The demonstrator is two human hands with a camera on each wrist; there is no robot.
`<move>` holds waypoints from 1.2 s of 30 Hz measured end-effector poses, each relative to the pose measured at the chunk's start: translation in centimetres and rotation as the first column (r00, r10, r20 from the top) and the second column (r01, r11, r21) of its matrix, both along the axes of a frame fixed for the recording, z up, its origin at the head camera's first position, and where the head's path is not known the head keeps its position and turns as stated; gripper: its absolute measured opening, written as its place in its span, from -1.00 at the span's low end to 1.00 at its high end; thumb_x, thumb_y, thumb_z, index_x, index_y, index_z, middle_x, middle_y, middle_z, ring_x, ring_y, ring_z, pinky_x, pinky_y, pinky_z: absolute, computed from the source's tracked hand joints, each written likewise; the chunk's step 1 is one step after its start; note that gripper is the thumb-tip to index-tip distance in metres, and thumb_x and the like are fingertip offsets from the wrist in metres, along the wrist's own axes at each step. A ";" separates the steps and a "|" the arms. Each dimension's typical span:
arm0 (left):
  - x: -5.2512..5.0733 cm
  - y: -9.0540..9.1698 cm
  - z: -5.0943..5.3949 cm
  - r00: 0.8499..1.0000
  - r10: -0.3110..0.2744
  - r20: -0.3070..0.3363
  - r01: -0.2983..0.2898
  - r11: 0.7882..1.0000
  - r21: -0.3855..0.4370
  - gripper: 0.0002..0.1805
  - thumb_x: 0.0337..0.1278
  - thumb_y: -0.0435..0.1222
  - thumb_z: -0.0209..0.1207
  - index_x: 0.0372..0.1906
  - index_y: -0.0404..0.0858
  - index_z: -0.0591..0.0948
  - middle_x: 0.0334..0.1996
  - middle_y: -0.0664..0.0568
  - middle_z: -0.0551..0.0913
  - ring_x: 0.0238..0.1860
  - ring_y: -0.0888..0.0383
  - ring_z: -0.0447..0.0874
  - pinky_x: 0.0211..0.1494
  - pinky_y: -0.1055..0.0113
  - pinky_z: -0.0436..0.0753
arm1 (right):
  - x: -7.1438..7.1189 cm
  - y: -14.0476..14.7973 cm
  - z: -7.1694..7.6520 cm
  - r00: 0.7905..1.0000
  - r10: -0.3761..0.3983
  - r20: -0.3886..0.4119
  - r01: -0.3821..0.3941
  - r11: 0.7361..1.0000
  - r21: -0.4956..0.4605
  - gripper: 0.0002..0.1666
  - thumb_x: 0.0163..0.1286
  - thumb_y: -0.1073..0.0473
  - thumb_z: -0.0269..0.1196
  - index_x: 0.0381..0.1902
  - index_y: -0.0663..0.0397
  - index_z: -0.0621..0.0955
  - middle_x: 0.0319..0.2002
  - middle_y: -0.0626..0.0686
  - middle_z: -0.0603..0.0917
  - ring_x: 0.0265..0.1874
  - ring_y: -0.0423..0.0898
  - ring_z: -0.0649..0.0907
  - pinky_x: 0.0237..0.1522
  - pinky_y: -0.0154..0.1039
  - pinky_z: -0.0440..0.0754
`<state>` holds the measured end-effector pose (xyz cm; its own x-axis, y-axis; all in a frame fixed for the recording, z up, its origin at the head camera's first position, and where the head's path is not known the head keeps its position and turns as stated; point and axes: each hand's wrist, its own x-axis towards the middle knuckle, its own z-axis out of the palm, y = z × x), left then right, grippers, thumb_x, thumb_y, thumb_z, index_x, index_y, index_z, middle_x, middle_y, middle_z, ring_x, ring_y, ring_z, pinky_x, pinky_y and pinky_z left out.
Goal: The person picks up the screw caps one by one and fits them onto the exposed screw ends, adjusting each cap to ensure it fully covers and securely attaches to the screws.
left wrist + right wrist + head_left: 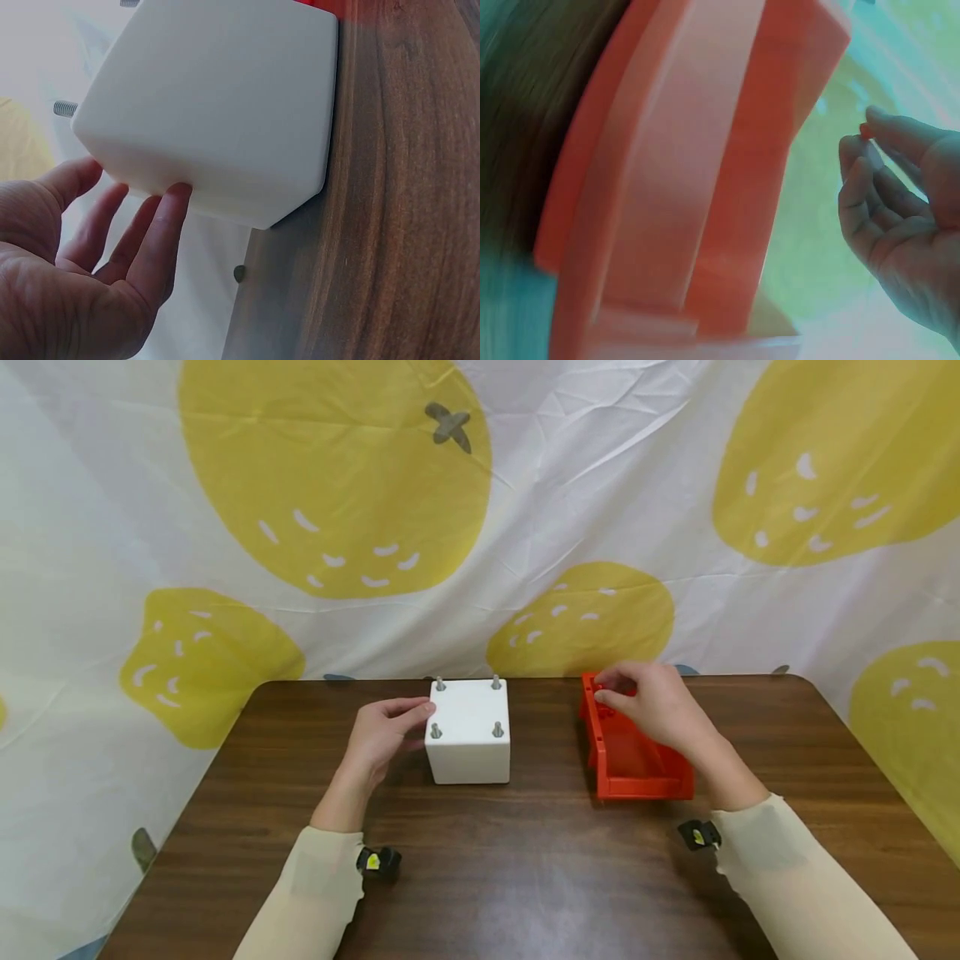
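Observation:
A white box (470, 763) stands on the wooden table, with a threaded metal stud (498, 729) rising near each top corner. The fingertips of my left hand (377, 732) touch its left side, thumb near the top edge, fingers not curled round it. To the right lies an open red bin (645, 788) with a few small red pieces (604, 712) at its far end. Above that end is my right hand (660, 708). In the right wrist view, its thumb and fingertip pinch a small red piece (866, 130), mostly hidden, its kind unclear.
The dark wooden table (517, 852) carries the box and bin, with a gap between the two. Directly behind its far edge hangs a white cloth (585, 510) printed with yellow fruit.

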<state>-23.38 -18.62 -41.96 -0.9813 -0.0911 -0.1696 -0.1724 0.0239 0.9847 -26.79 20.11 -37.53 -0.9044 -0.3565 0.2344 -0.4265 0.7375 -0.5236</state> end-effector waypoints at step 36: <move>-0.2 0.7 -0.6 1.000 0.003 -0.011 -0.003 1.000 0.012 -0.59 0.35 -0.21 0.45 0.17 -0.35 0.75 0.17 -0.17 0.73 -0.02 0.05 0.78 -0.02 0.13 0.83 | -3.6 -8.4 -0.7 0.977 0.154 0.147 -0.066 0.875 -0.479 -0.67 0.39 0.18 0.51 0.03 0.25 0.78 -0.19 0.11 0.82 -0.34 0.03 0.73 -0.31 -0.23 0.79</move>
